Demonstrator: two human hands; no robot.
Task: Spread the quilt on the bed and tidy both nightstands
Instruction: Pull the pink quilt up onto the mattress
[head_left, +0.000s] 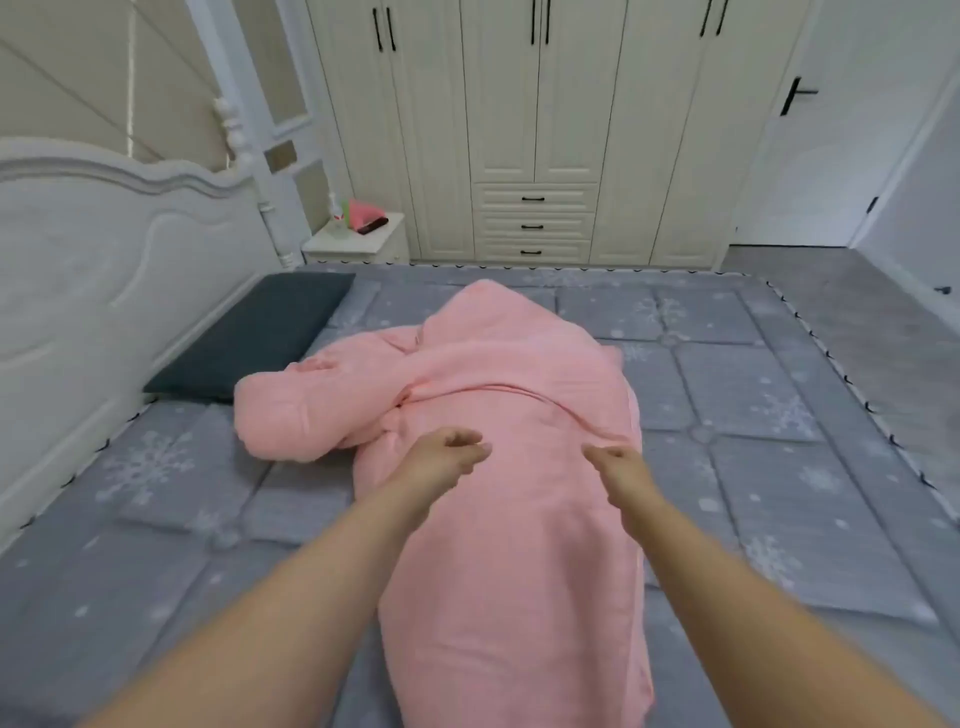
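Two bare forearms reach out; the left hand (447, 457) and right hand (615, 460), fingers loosely curled, hover apart over a bunched pink quilt (498, 415), gripping nothing. It looks soft, light and floppy, best gathered at an edge or corner.

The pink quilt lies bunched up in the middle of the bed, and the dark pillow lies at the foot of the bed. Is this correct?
Not quite. The head view shows the dark pillow beside the headboard, not at the foot of the bed. The pink quilt does lie bunched up in the middle of the bed.
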